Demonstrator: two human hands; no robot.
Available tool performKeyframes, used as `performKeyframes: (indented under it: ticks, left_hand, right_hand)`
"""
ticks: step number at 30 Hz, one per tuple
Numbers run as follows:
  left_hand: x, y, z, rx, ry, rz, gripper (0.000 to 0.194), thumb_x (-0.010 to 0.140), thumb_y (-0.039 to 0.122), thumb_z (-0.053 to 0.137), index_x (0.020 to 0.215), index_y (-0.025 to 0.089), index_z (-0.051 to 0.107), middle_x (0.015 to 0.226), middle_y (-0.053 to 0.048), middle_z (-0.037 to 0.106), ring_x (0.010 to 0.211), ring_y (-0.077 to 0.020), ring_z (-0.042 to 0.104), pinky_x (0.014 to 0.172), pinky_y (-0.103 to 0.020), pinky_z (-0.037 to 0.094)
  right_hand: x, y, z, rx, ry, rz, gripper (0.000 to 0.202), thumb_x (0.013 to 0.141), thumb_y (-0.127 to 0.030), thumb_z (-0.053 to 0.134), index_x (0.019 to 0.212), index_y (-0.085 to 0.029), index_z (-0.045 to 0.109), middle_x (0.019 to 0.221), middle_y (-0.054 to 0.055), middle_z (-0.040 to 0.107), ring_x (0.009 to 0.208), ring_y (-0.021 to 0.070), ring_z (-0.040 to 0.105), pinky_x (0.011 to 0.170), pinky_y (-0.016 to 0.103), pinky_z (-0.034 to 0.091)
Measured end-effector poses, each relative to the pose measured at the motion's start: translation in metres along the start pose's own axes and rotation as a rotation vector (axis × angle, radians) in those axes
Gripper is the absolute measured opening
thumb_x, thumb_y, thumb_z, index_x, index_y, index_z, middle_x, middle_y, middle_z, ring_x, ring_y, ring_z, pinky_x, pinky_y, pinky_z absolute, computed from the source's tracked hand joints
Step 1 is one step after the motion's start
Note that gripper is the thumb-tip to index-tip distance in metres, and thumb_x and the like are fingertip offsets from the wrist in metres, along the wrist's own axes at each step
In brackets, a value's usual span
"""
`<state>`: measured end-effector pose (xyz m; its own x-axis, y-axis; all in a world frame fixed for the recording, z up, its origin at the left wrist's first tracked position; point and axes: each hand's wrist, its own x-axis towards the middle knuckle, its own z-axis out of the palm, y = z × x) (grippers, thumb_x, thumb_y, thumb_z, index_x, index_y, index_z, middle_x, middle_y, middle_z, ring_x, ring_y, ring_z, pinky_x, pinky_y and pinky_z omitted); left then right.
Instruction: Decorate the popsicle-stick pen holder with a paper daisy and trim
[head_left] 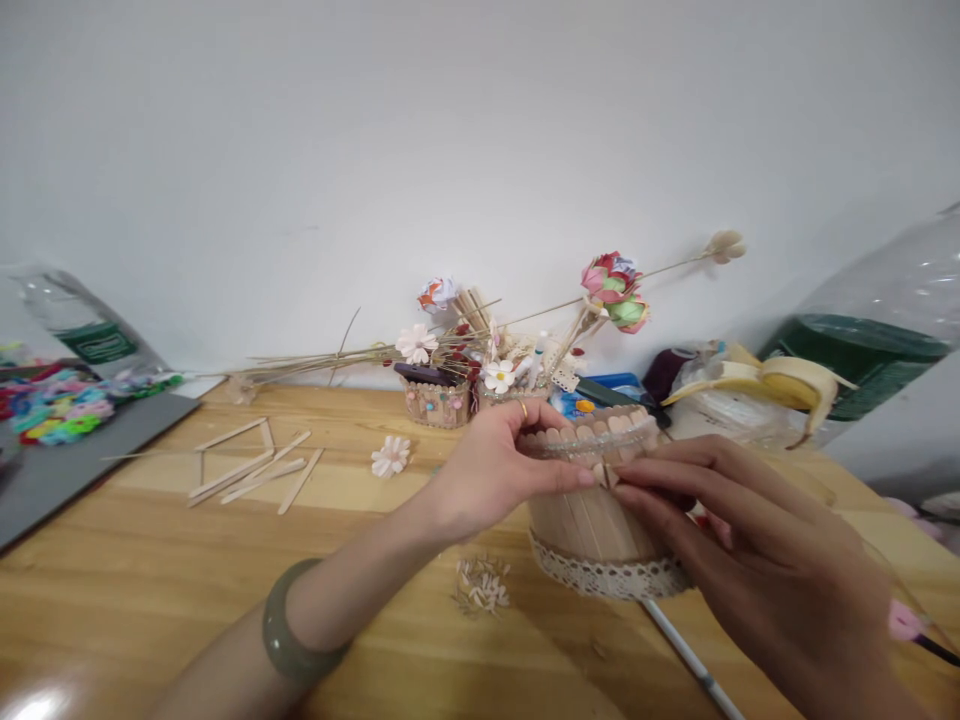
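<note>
Basket point(589, 515) of flat, round-tipped wooden sticks stood between the two hands, a clear glossy band below its scalloped rim and cream openwork lace around its base. Its mouth pointed up, its long axis near upright with the top leaning slightly left. The left hand's point(499, 460) grip was closed on the rim, thumb flat against the outer wall. The right hand's point(750, 540) grip was pinched on a small wooden piece point(606, 476) at that wall, beside the left thumb.

Below the left grip, thin pale slivers point(484, 587) lay heaped on the smooth, wood-grained desk point(360, 610). Left of it were a pale-petalled flower point(391, 456) and flat craft sticks point(240, 470). Beyond it stood a small stick-walled pot point(437, 403) dotted with coloured beads, near layered pink and green blooms point(613, 285). Beyond the right grip lay a peeled banana point(799, 385), near a clear bottle point(862, 340) with a green label. Far left, another bottle's point(94, 335) green label bore white lettering too small to read.
</note>
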<state>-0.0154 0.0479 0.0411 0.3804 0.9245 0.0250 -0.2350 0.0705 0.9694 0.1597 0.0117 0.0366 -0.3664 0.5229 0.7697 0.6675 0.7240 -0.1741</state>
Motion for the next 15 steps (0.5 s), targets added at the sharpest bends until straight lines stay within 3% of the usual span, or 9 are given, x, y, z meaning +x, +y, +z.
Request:
performKeyframes:
  ticks: [9, 15]
  left_hand:
    - [-0.0015, 0.0001, -0.0013, -0.012, -0.005, 0.016, 0.029, 0.053, 0.014, 0.077, 0.071, 0.014, 0.055, 0.068, 0.004, 0.058, 0.063, -0.0076, 0.051, 0.064, -0.023, 0.039]
    - [-0.0023, 0.0026, -0.0015, 0.011, -0.005, 0.013, 0.028, 0.053, 0.014, 0.076, 0.07, 0.014, 0.054, 0.067, 0.004, 0.058, 0.063, -0.0084, 0.051, 0.064, -0.025, 0.039]
  right_hand:
    - [-0.001, -0.0016, -0.0037, 0.073, -0.035, 0.061, 0.019, 0.085, -0.011, 0.054, 0.097, -0.023, 0.062, 0.081, -0.001, 0.058, 0.069, 0.0071, 0.055, 0.054, 0.017, 0.043]
    - [0.0008, -0.0023, -0.0041, 0.039, -0.039, 0.027, 0.017, 0.086, -0.011, 0.053, 0.094, -0.023, 0.061, 0.082, -0.001, 0.059, 0.07, 0.0072, 0.056, 0.056, 0.017, 0.044]
